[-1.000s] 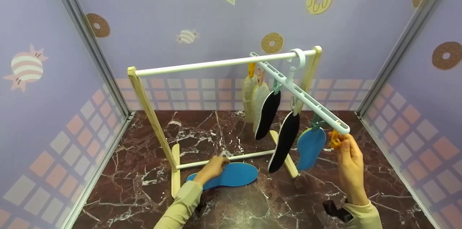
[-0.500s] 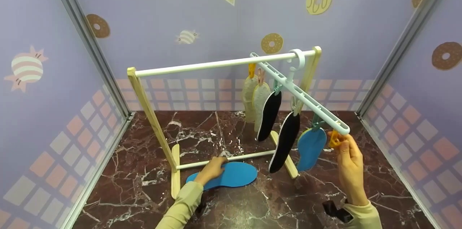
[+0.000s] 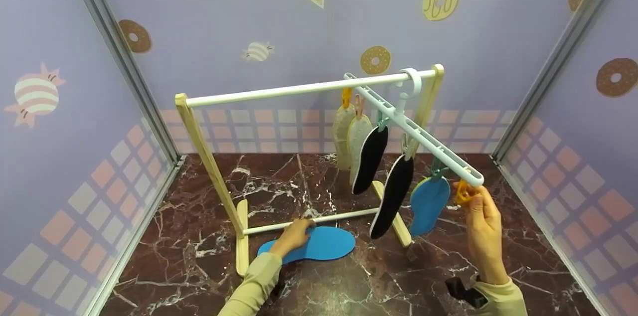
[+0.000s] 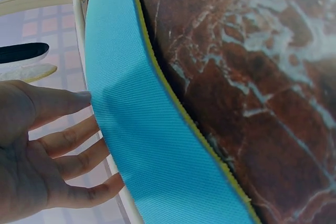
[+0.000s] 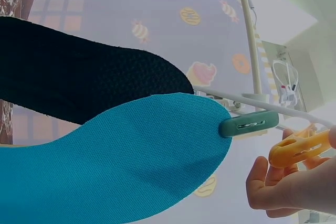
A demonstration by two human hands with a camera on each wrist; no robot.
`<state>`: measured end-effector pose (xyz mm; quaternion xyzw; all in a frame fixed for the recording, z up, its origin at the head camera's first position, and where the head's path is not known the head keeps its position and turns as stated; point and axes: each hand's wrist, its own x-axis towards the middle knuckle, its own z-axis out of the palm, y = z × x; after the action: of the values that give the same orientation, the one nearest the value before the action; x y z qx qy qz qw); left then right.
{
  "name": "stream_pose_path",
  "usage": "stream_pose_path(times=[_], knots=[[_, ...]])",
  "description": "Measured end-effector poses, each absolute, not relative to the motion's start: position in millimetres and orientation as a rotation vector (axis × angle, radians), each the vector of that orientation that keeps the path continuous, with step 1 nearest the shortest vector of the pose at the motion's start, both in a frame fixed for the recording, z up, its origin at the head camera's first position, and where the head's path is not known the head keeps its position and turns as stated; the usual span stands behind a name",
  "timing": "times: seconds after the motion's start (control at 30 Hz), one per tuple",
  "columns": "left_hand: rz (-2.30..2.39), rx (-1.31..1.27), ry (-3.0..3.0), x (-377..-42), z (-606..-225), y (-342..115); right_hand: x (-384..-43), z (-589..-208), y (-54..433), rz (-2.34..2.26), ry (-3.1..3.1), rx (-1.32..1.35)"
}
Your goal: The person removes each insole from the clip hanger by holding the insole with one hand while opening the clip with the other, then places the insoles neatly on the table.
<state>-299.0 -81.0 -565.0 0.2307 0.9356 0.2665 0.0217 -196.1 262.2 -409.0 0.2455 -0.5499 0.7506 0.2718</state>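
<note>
A blue insole (image 3: 331,243) with a yellow underside lies low over the marbled tabletop, beside the rack's lower bar. My left hand (image 3: 295,236) grips its far edge; in the left wrist view the thumb (image 4: 76,100) meets that edge and the other fingers go behind it. At the near end of a pale clip hanger (image 3: 433,144), my right hand (image 3: 483,216) pinches an orange clothespin (image 3: 463,193). Nothing is between that clothespin's jaws. Beside it a second blue insole (image 3: 429,206) hangs from a green clothespin (image 5: 249,124).
Farther along the hanger hang two black insoles (image 3: 395,196) and two whitish insoles (image 3: 360,141). The hanger hooks over the top rail (image 3: 299,89) of a wooden rack, whose left post (image 3: 212,171) stands near my left hand. Patterned wall panels (image 3: 299,32) enclose the marbled table (image 3: 189,276).
My left hand and the blue insole have shifted slightly toward me. The hanging insoles sway a little. My right hand stays on the orange clothespin.
</note>
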Motion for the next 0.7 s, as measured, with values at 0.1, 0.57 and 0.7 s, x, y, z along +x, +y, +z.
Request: stream_pose_path(times=[0.1,0.57,0.7], knots=[[0.846,0.729,2.902,-298,-567,-82,-196,-409,262,2.006,-1.495,0.668],[0.872,0.704,2.920,-292,-561,-80,-196,-410,263,2.013,-1.477,0.703],[0.876,0.698,2.924,-291,-556,-74,-196,-410,262,2.004,-1.491,0.686]])
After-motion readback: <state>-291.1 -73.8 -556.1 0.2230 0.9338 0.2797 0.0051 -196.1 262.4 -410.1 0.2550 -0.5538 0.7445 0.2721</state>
